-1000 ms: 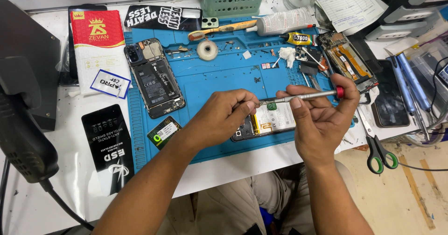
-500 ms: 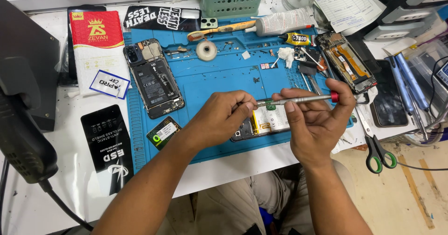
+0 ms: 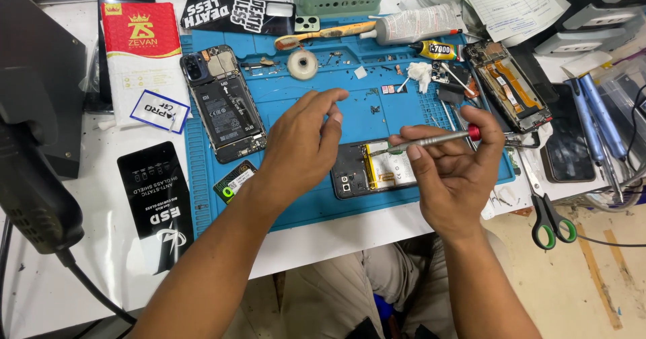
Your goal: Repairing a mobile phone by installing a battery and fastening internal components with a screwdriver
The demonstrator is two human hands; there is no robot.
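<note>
Right hand (image 3: 457, 177) pinching a slim screwdriver (image 3: 431, 139) between thumb and fingers, tip over an opened phone (image 3: 377, 169) on the blue mat (image 3: 404, 110), left hand (image 3: 303, 144) hovering with fingers loosely spread, hiding the phone's left end, screw at tip too small to discern.

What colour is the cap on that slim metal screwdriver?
Red cap, on the slim metal screwdriver; head view.

There is one camera, worn on the person's head. It looks steeply down at the desk (image 3: 81, 258) from close above. The blue mat (image 3: 377, 103) fills the middle, and both hands reach in from the bottom.
</note>
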